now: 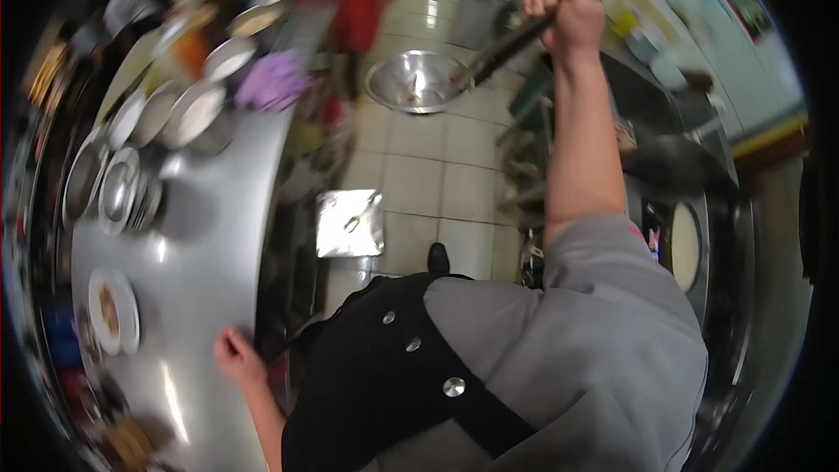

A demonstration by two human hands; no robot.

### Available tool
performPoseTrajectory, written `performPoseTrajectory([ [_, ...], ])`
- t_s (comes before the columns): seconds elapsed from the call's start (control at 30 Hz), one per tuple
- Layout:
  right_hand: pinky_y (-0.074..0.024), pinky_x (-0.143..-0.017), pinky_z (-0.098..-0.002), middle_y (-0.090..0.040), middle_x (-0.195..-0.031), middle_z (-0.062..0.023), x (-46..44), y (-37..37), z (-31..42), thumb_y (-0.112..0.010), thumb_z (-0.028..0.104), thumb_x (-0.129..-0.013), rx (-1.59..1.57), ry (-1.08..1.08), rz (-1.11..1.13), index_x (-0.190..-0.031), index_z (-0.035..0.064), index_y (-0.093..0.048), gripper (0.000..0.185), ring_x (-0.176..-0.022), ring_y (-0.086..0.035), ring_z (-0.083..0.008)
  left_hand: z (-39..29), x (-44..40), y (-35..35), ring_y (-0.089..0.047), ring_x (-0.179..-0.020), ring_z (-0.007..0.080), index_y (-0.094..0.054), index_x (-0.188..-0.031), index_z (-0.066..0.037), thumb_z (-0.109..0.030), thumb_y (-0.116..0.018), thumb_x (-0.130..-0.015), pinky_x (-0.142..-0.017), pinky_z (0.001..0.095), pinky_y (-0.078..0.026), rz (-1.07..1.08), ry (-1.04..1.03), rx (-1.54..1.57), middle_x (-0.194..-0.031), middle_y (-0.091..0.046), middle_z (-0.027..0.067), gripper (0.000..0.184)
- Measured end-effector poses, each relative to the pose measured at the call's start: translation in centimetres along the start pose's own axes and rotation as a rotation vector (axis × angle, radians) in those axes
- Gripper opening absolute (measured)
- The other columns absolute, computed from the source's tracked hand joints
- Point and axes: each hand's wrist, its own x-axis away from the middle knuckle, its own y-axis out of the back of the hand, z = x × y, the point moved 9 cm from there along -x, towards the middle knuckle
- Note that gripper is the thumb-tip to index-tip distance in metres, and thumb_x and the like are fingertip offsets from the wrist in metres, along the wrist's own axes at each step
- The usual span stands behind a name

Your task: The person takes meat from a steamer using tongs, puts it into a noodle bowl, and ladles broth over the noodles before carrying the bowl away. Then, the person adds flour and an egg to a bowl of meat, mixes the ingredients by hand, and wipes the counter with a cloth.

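While the right hand (572,17) has its fingers closed round a dark handle (511,45), the metal bowl (418,80) at its left end hangs over open tiled floor (411,179), right of the surface (210,271); near that edge, the left hand (239,360) curls, contents unclear.

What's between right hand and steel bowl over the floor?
Head view: a long dark handle, gripped by the right hand, reaching the steel bowl.

Toward twelve o'clock, the ladle (430,85) has a shiny metal bowl, and the floor tiles (412,180) are glossy; at nine, smooth, gleaming steel counter (210,249); near six, matt cloth apron (367,385), polished metal snaps (454,387).
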Motion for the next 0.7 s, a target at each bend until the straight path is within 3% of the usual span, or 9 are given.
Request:
performPoseTrajectory([
  [0.03,-0.0437,-0.060,-0.0399,-0.044,-0.058,-0.0048,-1.8,4.6,1.0,-0.051,0.029,-0.097,-0.015,0.013,0.047,-0.063,0.0095,-0.043,0.039,-0.056,-0.048,-0.0215,-0.5,-0.1,-0.7,-0.064,-0.086,0.0304,-0.066,-0.103,0.002,-0.026,-0.057,-0.099,-0.077,0.0376,-0.052,-0.094,0.002,-0.049,-0.096,-0.067,0.0179,0.029],
  [0.07,-0.0397,-0.040,-0.0324,-0.045,-0.048,-0.0060,-1.3,8.1,4.1,-0.049,0.026,-0.097,0.053,0.162,-0.270,-0.061,0.0099,-0.047,0.039,-0.038,-0.042,-0.0189,-0.8,0.2,-0.5,-0.064,-0.087,0.0304,-0.065,-0.105,0.002,-0.027,-0.057,-0.098,-0.078,0.0373,-0.052,-0.151,0.041,-0.076,-0.097,-0.067,0.0179,0.031],
  [0.13,-0.0414,-0.041,-0.0341,-0.048,-0.048,-0.0068,-3.1,16.8,7.8,-0.049,0.028,-0.097,0.226,0.228,-0.348,-0.063,0.0102,-0.051,0.039,-0.040,-0.046,-0.0213,-1.5,-0.1,-0.4,-0.064,-0.087,0.0302,-0.065,-0.107,0.004,-0.028,-0.057,-0.098,-0.078,0.0369,-0.052,-0.219,0.081,-0.154,-0.099,-0.067,0.0178,0.034],
  [0.2,-0.0457,-0.044,-0.0355,-0.054,-0.050,-0.0089,-3.9,27.6,11.6,-0.049,0.030,-0.097,0.646,0.237,-0.658,-0.066,0.0084,-0.054,0.039,-0.045,-0.056,-0.0228,-3.0,0.0,-0.1,-0.064,-0.087,0.0299,-0.065,-0.108,0.005,-0.029,-0.057,-0.098,-0.078,0.0365,-0.051,-0.276,0.088,-0.256,-0.099,-0.067,0.0177,0.036],
  [0.27,-0.0494,-0.048,-0.0353,-0.058,-0.051,-0.0114,-5.3,35.9,17.1,-0.048,0.032,-0.098,1.652,0.419,-0.657,-0.075,0.0043,-0.063,0.039,-0.050,-0.061,-0.0219,-2.7,0.2,-0.1,-0.064,-0.087,0.0294,-0.065,-0.108,0.003,-0.033,-0.054,-0.099,-0.078,0.0370,-0.050,-0.286,0.153,-0.299,-0.099,-0.067,0.0169,0.039],
  [0.33,-0.0515,-0.054,-0.0341,-0.067,-0.067,-0.0115,-2.7,38.6,20.2,-0.056,0.027,-0.096,1.258,0.220,-0.916,-0.092,0.0038,-0.069,0.027,-0.061,-0.065,-0.0177,-3.3,-0.5,-0.6,-0.064,-0.087,0.0291,-0.066,-0.108,0.001,-0.038,-0.052,-0.099,-0.077,0.0378,-0.050,-0.314,0.261,-0.333,-0.099,-0.067,0.0155,0.043],
  [0.43,-0.0505,-0.076,-0.0474,-0.067,-0.077,-0.0159,-2.1,47.4,21.7,-0.054,0.044,-0.089,1.124,0.185,-1.030,-0.077,0.0000,-0.064,0.047,-0.076,-0.065,-0.0341,-4.4,-0.7,-0.6,-0.064,-0.089,0.0297,-0.067,-0.108,-0.005,-0.049,-0.046,-0.098,-0.078,0.0407,-0.049,-0.360,0.467,-0.370,-0.100,-0.068,0.0107,0.050],
  [0.57,-0.0469,-0.094,-0.0484,-0.068,-0.104,-0.0280,-1.2,54.1,22.7,-0.053,0.055,-0.086,1.948,-0.120,-1.115,-0.100,-0.0041,-0.070,0.063,-0.104,-0.063,-0.0436,-3.5,-1.2,-0.9,-0.064,-0.095,0.0342,-0.066,-0.107,-0.005,-0.052,-0.044,-0.097,-0.081,0.0445,-0.049,-0.316,0.509,-0.447,-0.105,-0.069,0.0114,0.054],
  [0.7,-0.0456,-0.099,-0.0489,-0.065,-0.119,-0.0268,0.6,57.8,17.7,-0.048,0.064,-0.087,1.972,-0.403,-1.031,-0.112,-0.0022,-0.069,0.074,-0.115,-0.060,-0.0431,-3.3,-1.0,-1.0,-0.063,-0.098,0.0372,-0.065,-0.109,-0.005,-0.052,-0.044,-0.096,-0.083,0.0466,-0.048,-0.298,0.588,-0.481,-0.109,-0.067,0.0148,0.053],
])
